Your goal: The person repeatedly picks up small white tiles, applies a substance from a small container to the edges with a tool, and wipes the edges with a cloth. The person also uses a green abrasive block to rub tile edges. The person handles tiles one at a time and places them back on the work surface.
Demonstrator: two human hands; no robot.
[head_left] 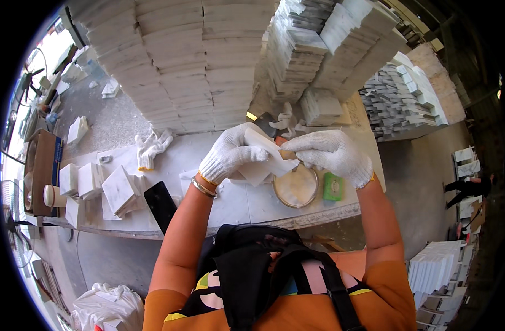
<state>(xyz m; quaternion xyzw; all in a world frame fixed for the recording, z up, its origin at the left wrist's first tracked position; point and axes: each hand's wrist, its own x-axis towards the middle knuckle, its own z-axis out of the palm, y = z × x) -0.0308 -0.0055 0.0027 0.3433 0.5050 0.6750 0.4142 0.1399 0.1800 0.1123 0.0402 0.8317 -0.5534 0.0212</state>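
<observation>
The round metal-rimmed dish [297, 206] on the worktable [229, 205] is the reference point. The left hand [233, 153], in a white knit glove, is positioned up and to the left of the dish. It grips a thin white piece [272, 160], thumb across its face. The piece is tilted and sits above the dish's left far edge.

The right hand [335, 151], gloved alike, is positioned beyond the dish and to its right. Its fingers are closed in a pinch on a small brown item [287, 154], located above the dish's far edge and adjacent to the white piece. The type of item cannot be determined.

A green box [333, 186] is located just right of the dish. A dark phone [160, 207] and a loose glove [152, 150] lie well left of it. Tall stacks of white tiles [175, 66] stand beyond it.
</observation>
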